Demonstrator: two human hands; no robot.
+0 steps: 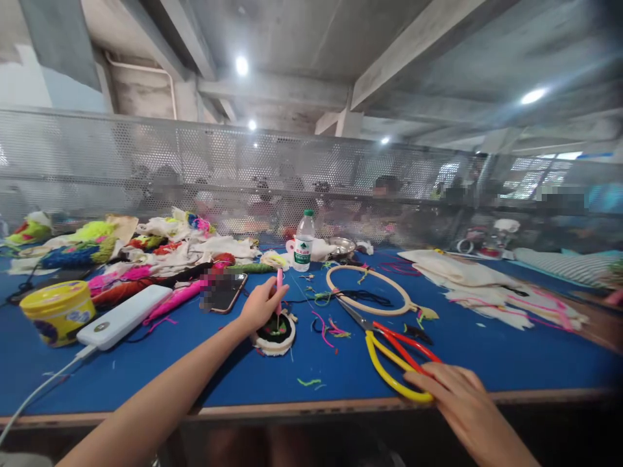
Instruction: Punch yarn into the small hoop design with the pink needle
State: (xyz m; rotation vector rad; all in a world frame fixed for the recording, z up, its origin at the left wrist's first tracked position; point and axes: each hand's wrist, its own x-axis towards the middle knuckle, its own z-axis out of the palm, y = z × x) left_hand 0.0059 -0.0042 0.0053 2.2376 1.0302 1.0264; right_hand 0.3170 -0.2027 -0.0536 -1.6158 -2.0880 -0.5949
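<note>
My left hand (260,303) is closed around a pink punch needle (279,279), held upright. Its thin tip meets a small round hoop piece (288,341) with a pale rim, a black centre and some green stitching. At the table's front edge, my right hand (460,392) has its fingers on the handles of a pair of scissors (389,340), one handle red-orange and one yellow. The scissor blades point away, towards a larger wooden embroidery hoop (407,299) lying flat. Pink and green yarn scraps (335,329) lie between the two hands.
A yellow tub (58,311), a white power bank (124,316) with a cable, and a phone (224,292) are on the left. Yarn and cloth are heaped behind them. A water bottle (304,243) stands mid-table; white fabric (462,275) lies right. A perforated metal screen (272,162) rises behind.
</note>
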